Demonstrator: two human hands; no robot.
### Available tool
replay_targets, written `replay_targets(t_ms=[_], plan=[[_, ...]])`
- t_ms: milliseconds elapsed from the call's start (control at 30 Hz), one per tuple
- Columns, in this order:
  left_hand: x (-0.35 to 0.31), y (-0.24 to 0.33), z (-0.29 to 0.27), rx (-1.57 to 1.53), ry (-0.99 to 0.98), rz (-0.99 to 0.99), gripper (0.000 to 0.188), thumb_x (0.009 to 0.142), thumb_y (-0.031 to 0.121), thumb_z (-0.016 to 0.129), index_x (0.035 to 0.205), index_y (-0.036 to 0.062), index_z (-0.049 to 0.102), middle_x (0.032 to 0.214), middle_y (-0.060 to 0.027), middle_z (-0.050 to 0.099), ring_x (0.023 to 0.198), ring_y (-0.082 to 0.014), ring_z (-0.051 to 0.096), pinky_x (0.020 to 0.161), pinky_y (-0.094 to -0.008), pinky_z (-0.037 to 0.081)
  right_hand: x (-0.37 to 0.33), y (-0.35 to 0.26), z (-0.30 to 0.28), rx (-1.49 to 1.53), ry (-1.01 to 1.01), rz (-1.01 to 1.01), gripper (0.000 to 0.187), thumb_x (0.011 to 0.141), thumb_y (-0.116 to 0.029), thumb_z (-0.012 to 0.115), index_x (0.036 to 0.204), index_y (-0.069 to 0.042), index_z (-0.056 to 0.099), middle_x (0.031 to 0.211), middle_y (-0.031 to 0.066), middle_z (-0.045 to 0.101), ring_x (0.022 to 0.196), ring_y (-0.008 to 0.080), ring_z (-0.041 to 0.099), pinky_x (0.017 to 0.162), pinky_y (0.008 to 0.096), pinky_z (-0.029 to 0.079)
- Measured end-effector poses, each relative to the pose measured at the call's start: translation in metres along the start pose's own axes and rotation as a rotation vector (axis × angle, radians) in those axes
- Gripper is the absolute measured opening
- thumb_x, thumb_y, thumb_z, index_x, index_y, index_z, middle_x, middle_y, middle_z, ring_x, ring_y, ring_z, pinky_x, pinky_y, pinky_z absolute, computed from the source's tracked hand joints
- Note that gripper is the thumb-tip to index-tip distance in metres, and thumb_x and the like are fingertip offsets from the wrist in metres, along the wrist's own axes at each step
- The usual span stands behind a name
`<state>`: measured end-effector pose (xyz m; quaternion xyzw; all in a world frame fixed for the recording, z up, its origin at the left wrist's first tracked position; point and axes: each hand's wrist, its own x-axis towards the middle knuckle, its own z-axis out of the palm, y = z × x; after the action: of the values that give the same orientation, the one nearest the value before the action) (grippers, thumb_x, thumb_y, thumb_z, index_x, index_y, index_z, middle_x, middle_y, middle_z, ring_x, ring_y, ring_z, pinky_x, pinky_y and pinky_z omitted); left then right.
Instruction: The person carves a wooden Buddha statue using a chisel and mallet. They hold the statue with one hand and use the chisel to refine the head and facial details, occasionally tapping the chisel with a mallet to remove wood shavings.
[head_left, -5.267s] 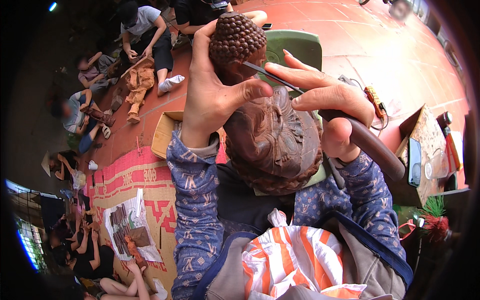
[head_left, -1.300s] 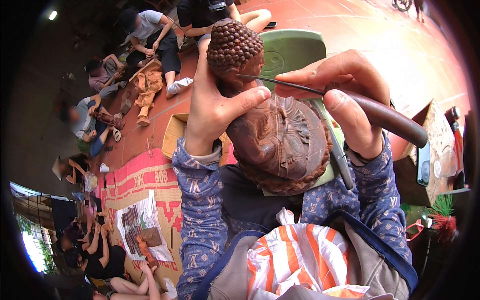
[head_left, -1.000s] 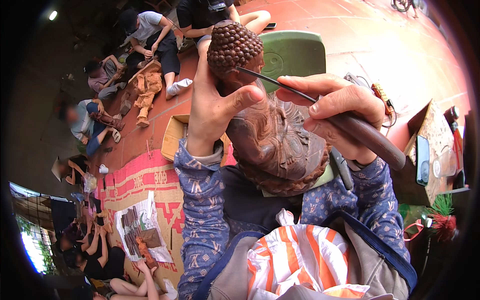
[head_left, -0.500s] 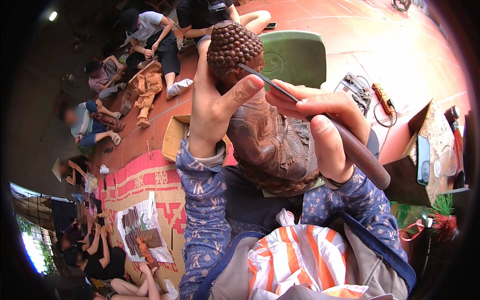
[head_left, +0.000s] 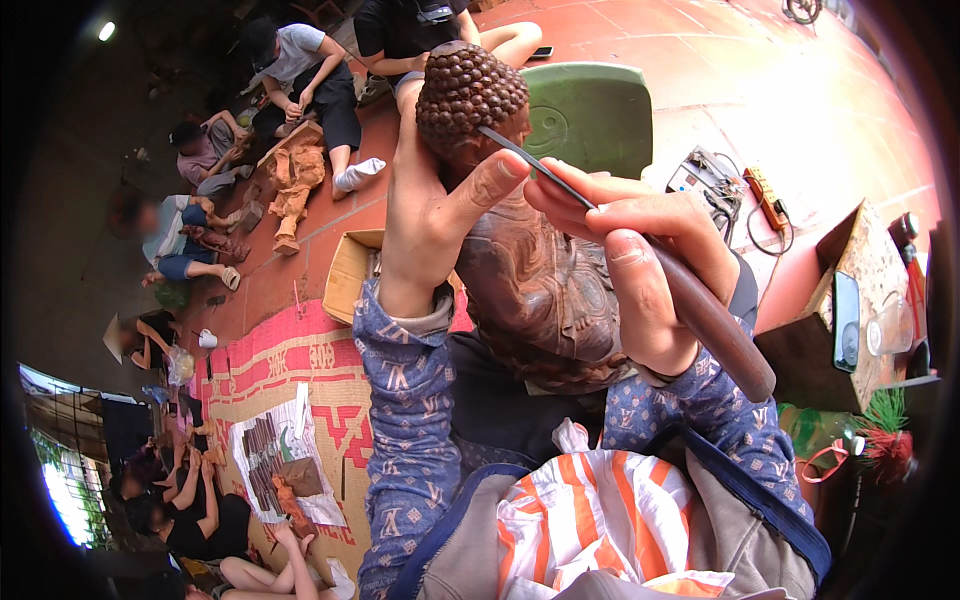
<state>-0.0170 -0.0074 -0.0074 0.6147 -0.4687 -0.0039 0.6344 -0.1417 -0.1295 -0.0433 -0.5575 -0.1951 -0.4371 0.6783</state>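
Observation:
A dark brown carved wooden statue [head_left: 545, 290], a seated robed figure with knobbed curls on its head, leans before me. My left hand [head_left: 425, 225] is closed around the back of its head and neck, with the thumb stretched toward the tool's blade. In my right hand [head_left: 665, 255] is a carving chisel [head_left: 710, 320] with a thin metal shank and a round brown wooden handle. The chisel's tip meets the side of the head, just under the curls. The statue's face is turned away and mostly hidden.
Behind the statue stands a green plastic chair [head_left: 590, 115]. At right are a power strip [head_left: 766, 197] and a wooden box [head_left: 850, 300] with a phone on it. A cardboard box [head_left: 350, 275] is left of my arm. Carving tools [head_left: 268, 465] lie on a mat; several people sit around.
My right hand has tipped slightly, and the chisel's handle end has dropped a little toward me. The tip stays at the head, and my left hand keeps its hold.

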Motion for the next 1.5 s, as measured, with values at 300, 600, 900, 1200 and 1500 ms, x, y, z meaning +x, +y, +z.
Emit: replay_targets(t_ms=[300, 600, 900, 1200, 1500], plan=[[-0.003, 0.001, 0.004, -0.043, 0.055, -0.070, 0.050, 0.088, 0.027, 0.065, 0.124, -0.0039, 0.049, 0.115, -0.0132, 0.060, 0.101, -0.0192, 0.059, 0.091, -0.0323, 0.046, 0.019, 0.010, -0.025, 0.204, -0.144, 0.107, 0.013, 0.090, -0.002, 0.057, 0.099, 0.004, 0.063, 0.109, 0.0223, 0.065, 0.104, 0.0259, 0.064, 0.093, 0.0355, 0.049], [0.002, 0.008, 0.000, -0.031, -0.056, -0.067, 0.064, 0.077, 0.022, 0.077, 0.124, -0.0007, 0.041, 0.132, -0.0183, 0.050, 0.119, -0.0226, 0.049, 0.104, -0.0344, 0.034, 0.067, -0.002, -0.055, 0.092, -0.591, -0.085, 0.015, 0.092, -0.010, 0.053, 0.095, 0.004, 0.054, 0.109, 0.0368, 0.058, 0.100, 0.0416, 0.064, 0.087, 0.0487, 0.054], [0.001, 0.008, -0.002, -0.034, -0.077, -0.113, 0.073, 0.073, 0.016, 0.080, 0.129, -0.0004, 0.037, 0.141, -0.0199, 0.045, 0.128, -0.0241, 0.043, 0.109, -0.0356, 0.030, 0.036, -0.006, -0.044, -0.076, -0.358, 0.003, 0.017, 0.092, -0.013, 0.052, 0.097, 0.003, 0.053, 0.110, 0.0351, 0.059, 0.098, 0.0410, 0.064, 0.089, 0.0506, 0.052], [0.001, 0.009, -0.001, -0.034, -0.064, -0.103, 0.071, 0.075, 0.015, 0.079, 0.130, -0.0008, 0.037, 0.141, -0.0201, 0.044, 0.127, -0.0245, 0.044, 0.108, -0.0357, 0.032, 0.017, -0.004, -0.022, 0.042, -0.115, 0.079, 0.013, 0.088, -0.002, 0.057, 0.098, 0.004, 0.062, 0.107, 0.0211, 0.066, 0.097, 0.0228, 0.065, 0.087, 0.0316, 0.050], [-0.001, 0.013, -0.003, 0.110, -0.082, -0.169, 0.074, 0.069, 0.007, 0.076, 0.131, -0.0010, 0.036, 0.142, -0.0171, 0.044, 0.129, -0.0237, 0.039, 0.111, -0.0360, 0.024, 0.057, -0.009, -0.045, -0.085, -0.450, 0.027, 0.016, 0.092, -0.008, 0.054, 0.096, 0.008, 0.054, 0.114, 0.0345, 0.057, 0.105, 0.0409, 0.062, 0.093, 0.0501, 0.051]])
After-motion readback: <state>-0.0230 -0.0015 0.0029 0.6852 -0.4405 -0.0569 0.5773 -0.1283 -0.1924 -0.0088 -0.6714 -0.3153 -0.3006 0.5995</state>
